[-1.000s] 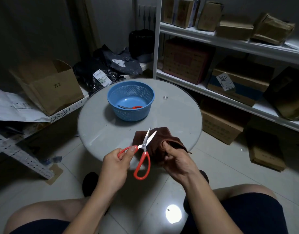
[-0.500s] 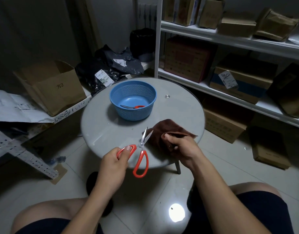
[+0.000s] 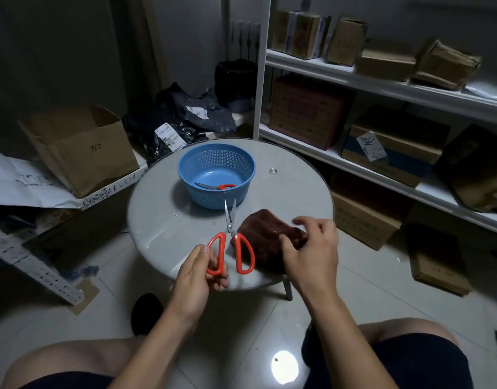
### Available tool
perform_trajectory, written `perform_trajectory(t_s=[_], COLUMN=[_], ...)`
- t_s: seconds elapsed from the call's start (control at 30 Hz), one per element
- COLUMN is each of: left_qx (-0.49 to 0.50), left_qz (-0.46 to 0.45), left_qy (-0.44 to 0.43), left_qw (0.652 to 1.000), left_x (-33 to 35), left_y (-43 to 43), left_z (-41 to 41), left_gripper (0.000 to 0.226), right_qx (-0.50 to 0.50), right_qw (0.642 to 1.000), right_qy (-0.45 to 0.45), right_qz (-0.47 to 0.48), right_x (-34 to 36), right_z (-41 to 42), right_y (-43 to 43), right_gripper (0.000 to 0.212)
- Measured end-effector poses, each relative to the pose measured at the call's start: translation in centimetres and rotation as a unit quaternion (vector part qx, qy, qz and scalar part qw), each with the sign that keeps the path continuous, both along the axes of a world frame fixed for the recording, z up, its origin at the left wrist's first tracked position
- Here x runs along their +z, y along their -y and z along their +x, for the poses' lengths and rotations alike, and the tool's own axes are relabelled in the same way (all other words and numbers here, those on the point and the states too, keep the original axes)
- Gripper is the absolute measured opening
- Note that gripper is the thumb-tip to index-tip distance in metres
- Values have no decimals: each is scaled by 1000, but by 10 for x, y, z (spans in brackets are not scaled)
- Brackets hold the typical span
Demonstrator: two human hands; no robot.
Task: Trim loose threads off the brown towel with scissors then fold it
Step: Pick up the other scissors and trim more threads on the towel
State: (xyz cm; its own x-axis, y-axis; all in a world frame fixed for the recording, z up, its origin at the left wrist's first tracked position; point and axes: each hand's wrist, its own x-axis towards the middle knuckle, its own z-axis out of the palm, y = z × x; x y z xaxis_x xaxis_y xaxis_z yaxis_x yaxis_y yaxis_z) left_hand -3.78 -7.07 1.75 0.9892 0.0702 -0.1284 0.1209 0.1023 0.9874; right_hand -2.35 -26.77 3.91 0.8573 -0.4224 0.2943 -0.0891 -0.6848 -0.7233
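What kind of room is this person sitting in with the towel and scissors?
Most likely a storeroom or parcel stockroom. White shelving is stacked with cardboard boxes, black mailing bags with shipping labels are piled in the corner, and an open carton sits on a rack.

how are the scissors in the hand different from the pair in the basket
The held scissors are gripped in the left hand, blades slightly apart, pointing away over the table; the basket scissors lie flat and untouched inside the blue basket. The held pair looks larger, though it is nearer the camera. Both have red handles and metal blades.
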Motion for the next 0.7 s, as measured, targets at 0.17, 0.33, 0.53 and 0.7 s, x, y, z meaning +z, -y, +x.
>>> perform_trajectory(t_s=[0.17, 0.33, 0.53, 0.7], left_qx=[-33, 65, 77, 31], left_qz=[-14, 107, 219, 112], left_qy=[12, 62, 66, 42], left_qw=[999, 990, 971, 992], left_x=[15, 26, 35, 40], left_y=[3, 1, -4, 3], left_z=[-1, 4, 16, 30], left_gripper=[34, 29, 34, 26], right_qx=[159, 149, 155, 160], right_qw=[969, 948, 923, 907], right_qy=[-97, -94, -88, -84], right_qz=[162, 264, 340, 380], right_x=[23, 19, 23, 31], right_z=[0, 2, 3, 9], right_y=[-22, -34, -42, -41], right_gripper=[10, 16, 15, 14])
